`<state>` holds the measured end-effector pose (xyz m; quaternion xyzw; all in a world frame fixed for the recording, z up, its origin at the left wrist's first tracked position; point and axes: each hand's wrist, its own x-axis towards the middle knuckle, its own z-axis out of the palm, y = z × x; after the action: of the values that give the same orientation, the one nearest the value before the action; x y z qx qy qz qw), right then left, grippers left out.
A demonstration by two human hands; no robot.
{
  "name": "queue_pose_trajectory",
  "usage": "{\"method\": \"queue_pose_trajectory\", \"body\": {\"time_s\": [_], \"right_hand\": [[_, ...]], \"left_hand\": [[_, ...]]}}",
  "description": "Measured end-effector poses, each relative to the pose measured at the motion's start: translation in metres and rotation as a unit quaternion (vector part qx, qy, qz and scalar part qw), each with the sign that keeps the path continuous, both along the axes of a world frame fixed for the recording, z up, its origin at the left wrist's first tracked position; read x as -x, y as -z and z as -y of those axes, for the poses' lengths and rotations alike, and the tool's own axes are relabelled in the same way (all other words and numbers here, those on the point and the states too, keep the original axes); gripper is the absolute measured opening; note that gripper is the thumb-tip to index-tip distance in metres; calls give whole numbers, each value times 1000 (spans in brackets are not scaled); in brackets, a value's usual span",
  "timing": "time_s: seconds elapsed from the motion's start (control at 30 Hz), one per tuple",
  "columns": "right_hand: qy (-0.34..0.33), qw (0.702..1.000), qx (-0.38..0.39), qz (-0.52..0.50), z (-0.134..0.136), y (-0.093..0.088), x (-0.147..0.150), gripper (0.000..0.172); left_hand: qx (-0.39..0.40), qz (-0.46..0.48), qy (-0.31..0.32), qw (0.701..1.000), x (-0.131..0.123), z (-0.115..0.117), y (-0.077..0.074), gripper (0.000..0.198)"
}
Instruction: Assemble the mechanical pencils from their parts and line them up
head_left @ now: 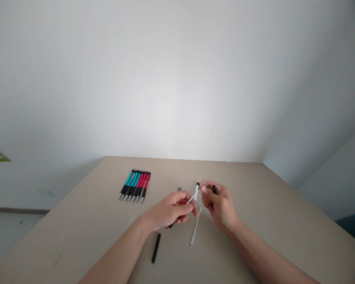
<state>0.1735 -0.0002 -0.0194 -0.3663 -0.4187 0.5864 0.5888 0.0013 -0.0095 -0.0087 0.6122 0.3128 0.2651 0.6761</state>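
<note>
My left hand (pixel 177 208) is closed around a thin white refill (pixel 190 199), which slants up toward my right hand. Something black and red shows beneath its fingers. My right hand (pixel 217 201) pinches a small part at the refill's upper end, too small to make out, and a black piece (pixel 214 189) sticks out between its fingers. Behind the hands lies a white barrel with a black end (pixel 197 191). Another white refill (pixel 196 227) rests on the table between my forearms. A black tube (pixel 156 248) lies near my left wrist.
Several teal and black pens (pixel 130 184) and red and black pens (pixel 143 186) lie side by side at the back left of the beige table (pixel 106 213). Small metallic tips (pixel 179 188) show behind my left hand. A white wall (pixel 177 79) stands behind the table.
</note>
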Motion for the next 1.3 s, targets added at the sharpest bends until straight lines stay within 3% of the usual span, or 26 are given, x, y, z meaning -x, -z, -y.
{"method": "queue_pose_trajectory", "body": {"time_s": [0.27,0.47,0.7,0.97,1.17,1.3], "right_hand": [[-3,1000,0,-2,1,0,0,26],[-6,1000,5,15,1,1,0,26],[-60,995,-18,81,5,2,1,21],[-42,994,-24,97,5,-2,3,21],[-12,990,-32,134,3,1,3,24],[-36,986,-26,160,1,3,1,27]], "left_hand": [[24,29,8,999,0,1,0,22],[29,76,42,996,2,-3,4,44],[24,102,38,994,-1,-6,10,61],[-17,91,54,994,1,-3,9,53],[-42,60,27,997,1,-5,15,61],[-56,52,19,997,0,-3,14,56]]}}
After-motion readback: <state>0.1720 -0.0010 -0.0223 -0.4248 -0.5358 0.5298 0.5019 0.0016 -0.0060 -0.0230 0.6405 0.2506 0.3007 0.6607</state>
